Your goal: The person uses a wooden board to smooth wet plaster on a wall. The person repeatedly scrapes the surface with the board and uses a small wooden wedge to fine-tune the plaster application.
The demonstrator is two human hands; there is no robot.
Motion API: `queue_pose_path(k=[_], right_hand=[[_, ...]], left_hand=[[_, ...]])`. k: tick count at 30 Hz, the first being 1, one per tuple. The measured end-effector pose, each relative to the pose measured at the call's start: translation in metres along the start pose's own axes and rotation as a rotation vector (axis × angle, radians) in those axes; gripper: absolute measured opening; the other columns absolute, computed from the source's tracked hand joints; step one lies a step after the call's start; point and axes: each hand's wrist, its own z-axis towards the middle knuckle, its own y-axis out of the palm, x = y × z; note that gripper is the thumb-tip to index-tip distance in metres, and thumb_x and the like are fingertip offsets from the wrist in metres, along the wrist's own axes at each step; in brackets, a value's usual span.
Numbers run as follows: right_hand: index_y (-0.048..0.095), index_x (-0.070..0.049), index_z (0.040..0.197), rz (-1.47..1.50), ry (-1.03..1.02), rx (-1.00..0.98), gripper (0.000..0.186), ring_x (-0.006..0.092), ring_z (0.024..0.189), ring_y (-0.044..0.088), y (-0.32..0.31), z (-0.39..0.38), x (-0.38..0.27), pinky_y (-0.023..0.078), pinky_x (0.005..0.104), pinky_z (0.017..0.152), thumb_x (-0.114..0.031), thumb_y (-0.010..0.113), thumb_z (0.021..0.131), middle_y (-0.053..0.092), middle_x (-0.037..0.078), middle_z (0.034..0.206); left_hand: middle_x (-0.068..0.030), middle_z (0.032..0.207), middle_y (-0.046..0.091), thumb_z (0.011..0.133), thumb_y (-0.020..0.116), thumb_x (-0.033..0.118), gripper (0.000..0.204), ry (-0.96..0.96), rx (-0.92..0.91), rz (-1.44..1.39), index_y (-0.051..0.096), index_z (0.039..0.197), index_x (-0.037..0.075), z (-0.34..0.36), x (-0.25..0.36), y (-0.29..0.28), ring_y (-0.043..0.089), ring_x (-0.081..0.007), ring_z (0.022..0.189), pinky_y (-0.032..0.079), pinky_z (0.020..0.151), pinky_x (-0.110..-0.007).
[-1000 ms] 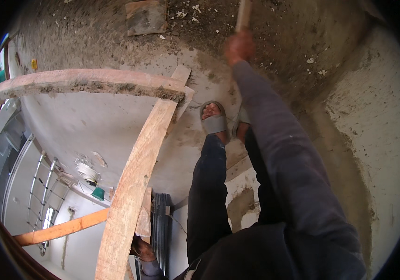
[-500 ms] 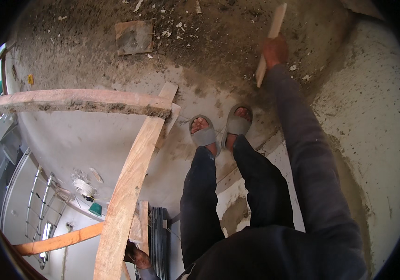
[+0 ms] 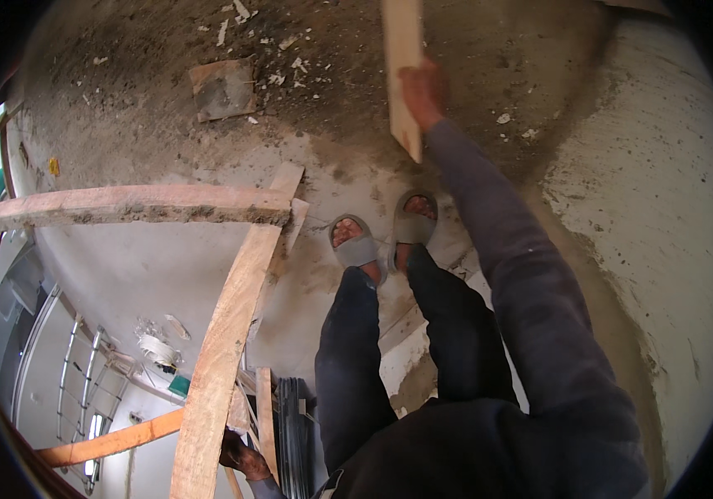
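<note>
A pale wooden board [image 3: 404, 50] stands out from my right hand [image 3: 425, 91], whose fingers are wrapped round its edge. Its top end runs out of the picture, and its pointed lower end hangs above the floor. Lower left, my left hand [image 3: 244, 459] is closed at the edge of a long wooden beam [image 3: 225, 333], and that beam hides part of its fingers. Another beam [image 3: 132, 206], crusted with dried mortar along one side, meets the long one at a corner beyond my left foot.
My sandalled feet [image 3: 356, 241] stand on a dusty floor. Rubble and a square tile-like piece [image 3: 223, 89] lie ahead. A rough plastered wall [image 3: 631, 208] rises at right. Stacked dark strips [image 3: 293, 432], a ladder [image 3: 86, 374] and a white coil [image 3: 155, 348] are at lower left.
My right hand has swung left with the board, which now shows its broad face. The beams and floor sit slightly lower in the picture. My left hand has stayed about where it was.
</note>
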Motion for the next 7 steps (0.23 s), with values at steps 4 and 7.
queue_pose_path(k=[4, 7], right_hand=[[0.065, 0.002, 0.104, -0.429, -0.169, 0.353, 0.034, 0.0365, 0.084, 0.067, -0.112, 0.037, 0.106, 0.052, 0.0458, 0.076, -0.023, 0.064, 0.082, 0.068, 0.023, 0.093], [0.062, -0.001, 0.111, -0.521, 0.170, 0.347, 0.035, 0.0364, 0.087, 0.067, -0.152, 0.038, 0.127, 0.053, 0.0484, 0.076, -0.026, 0.063, 0.086, 0.066, 0.021, 0.099]], left_hand=[[-0.0223, 0.127, 0.058, 0.092, 0.054, -0.005, 0.034, 0.011, -0.021, 0.151, 0.055, 0.126, -0.008, 0.004, -0.003, 0.010, 0.056, -0.0310, 0.116, 0.044, 0.099, -0.033], [-0.0201, 0.133, 0.055, 0.094, 0.053, -0.003, 0.037, -0.019, -0.016, -0.164, 0.052, 0.130, -0.008, 0.007, -0.044, 0.010, 0.052, -0.0298, 0.122, 0.038, 0.105, -0.032]])
